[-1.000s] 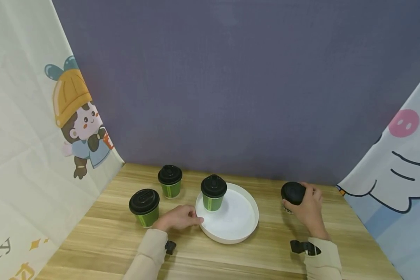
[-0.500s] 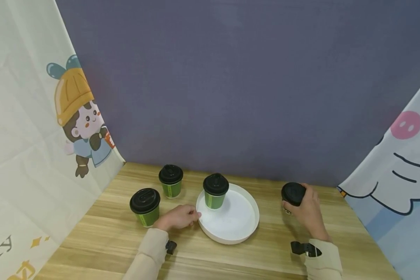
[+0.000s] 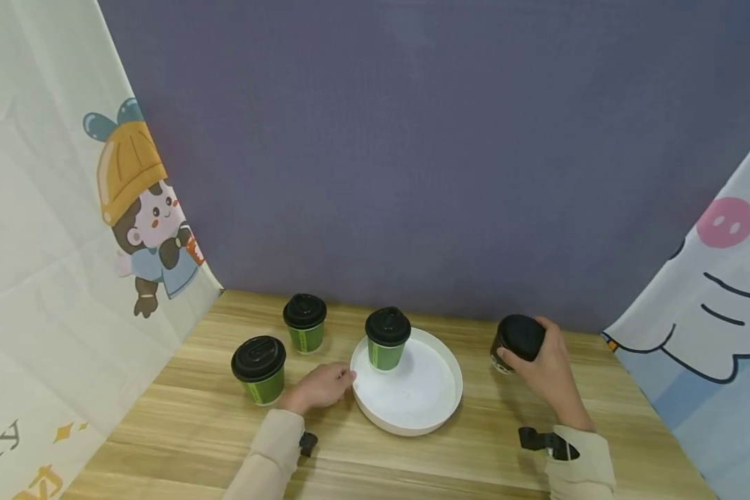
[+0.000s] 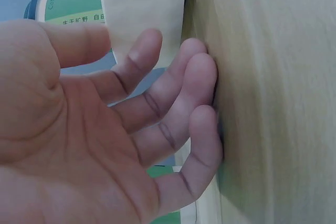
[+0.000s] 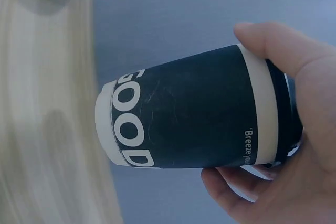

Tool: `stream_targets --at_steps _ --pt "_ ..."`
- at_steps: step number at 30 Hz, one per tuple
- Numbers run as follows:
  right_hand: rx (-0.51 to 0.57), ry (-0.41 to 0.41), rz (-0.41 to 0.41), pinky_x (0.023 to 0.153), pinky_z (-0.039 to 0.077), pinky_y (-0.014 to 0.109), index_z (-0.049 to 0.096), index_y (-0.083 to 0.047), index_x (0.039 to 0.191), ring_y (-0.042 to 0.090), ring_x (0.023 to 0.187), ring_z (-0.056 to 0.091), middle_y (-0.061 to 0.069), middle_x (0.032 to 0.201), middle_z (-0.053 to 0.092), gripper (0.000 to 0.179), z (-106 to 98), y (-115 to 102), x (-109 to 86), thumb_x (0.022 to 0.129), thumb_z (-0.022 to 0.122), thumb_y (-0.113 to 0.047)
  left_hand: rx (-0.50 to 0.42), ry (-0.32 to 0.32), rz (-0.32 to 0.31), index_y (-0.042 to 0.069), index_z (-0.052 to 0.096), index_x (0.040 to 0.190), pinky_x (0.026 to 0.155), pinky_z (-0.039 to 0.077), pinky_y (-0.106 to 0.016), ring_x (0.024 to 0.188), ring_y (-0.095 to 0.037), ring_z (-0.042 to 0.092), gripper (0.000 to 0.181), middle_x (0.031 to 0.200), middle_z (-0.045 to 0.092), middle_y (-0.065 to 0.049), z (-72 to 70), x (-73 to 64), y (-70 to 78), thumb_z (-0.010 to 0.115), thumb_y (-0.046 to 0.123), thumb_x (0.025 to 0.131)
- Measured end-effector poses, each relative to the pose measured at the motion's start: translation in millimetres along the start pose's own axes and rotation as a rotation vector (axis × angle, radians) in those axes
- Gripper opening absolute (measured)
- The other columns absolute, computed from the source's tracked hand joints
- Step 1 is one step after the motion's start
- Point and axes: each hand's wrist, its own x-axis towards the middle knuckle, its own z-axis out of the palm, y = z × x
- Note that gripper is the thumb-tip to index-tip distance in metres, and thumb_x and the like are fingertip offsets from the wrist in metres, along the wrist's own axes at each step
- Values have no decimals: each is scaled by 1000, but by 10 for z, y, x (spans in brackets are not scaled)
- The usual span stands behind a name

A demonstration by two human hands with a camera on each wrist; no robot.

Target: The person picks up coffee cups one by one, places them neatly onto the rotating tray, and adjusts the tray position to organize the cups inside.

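My right hand [image 3: 546,364] grips a dark paper coffee cup [image 5: 194,111] with white "GOOD" lettering, near its black lid [image 3: 521,337]. The cup is tilted and held a little above the table, right of the round white tray [image 3: 406,418]. At the tray's left rim is my left hand [image 3: 321,387], its fingers loosely bent. In the left wrist view, thumb and index finger [image 4: 143,50] lie against or beside the tray wall; firm contact is unclear. A green paper cup [image 3: 385,355] with a black lid stands upright inside the tray, towards its back left.
Two more lidded green cups stand on the wooden table [image 3: 181,430]: a near-left cup [image 3: 262,385] close to my left wrist and a back-left cup [image 3: 306,338]. A dark cloth [image 3: 375,153] hangs behind the table, with printed white cloths at both sides.
My right hand has raised and tilted the dark coffee cup, moving it slightly left. My left hand has drawn back slightly along the tray rim. The tray's green cup has shifted a little right.
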Motion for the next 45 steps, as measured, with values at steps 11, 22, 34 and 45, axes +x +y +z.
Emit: stream_targets --at_steps 11,22,34,45 --pt "74 -21 -51 103 32 76 13 1 159 58 140 32 37 155 26 108 -134 -341 -21 87 82 -39 30 76 -21 10 56 88 59 39 -30 62 -17 49 28 71 56 -2 24 5 -2 46 25 109" --pt "78 -124 -60 102 39 71 15 -2 160 54 136 41 36 152 34 107 -162 -612 -91 88 80 -45 87 151 -56 9 62 99 66 43 -34 70 -19 52 27 77 56 -3 89 77 -18 45 26 109" --pt "98 -135 -131 103 41 64 25 -1 155 46 131 46 30 147 42 101 28 -769 -127 83 86 -38 74 166 -86 8 67 107 70 46 -36 73 -19 55 31 78 60 -2 85 85 -24 46 30 109" --pt "106 -153 -196 104 42 65 29 -6 155 45 135 46 27 151 39 97 113 -927 -194 83 86 -36 -23 36 -56 8 64 100 67 46 -32 75 -16 58 32 83 65 -2 -38 -1 -10 67 40 96"
